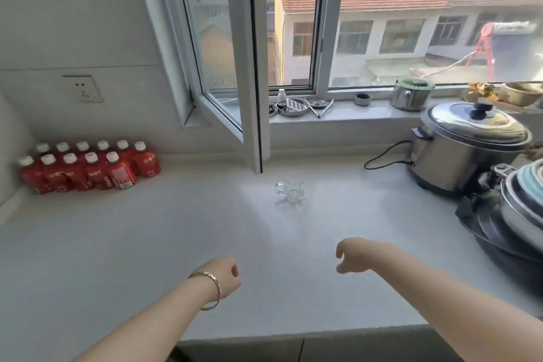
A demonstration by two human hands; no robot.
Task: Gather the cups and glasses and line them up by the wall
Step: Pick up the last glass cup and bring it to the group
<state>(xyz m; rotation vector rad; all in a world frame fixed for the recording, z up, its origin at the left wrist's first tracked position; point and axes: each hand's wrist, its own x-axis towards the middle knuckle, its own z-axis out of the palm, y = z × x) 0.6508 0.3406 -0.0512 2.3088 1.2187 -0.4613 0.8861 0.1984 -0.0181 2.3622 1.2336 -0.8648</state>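
Note:
A small clear glass cup (291, 190) with a handle on its left stands upright on the white counter (147, 244), just in front of the open window sash. My left hand (224, 276), wearing a bracelet at the wrist, hovers low over the counter with its fingers curled under and nothing in it. My right hand (357, 256) hangs to the right of it, fingers loosely curled downward, also holding nothing. Both hands are well short of the cup. No other cup or glass shows on the counter.
Several red bottles (88, 169) cluster at the back left by the wall. A steel rice cooker (467, 147) with a black cord and stacked pans (517, 214) fill the right side. The open sash (249, 114) juts over the counter. The windowsill holds small dishes and a steel pot (411, 94).

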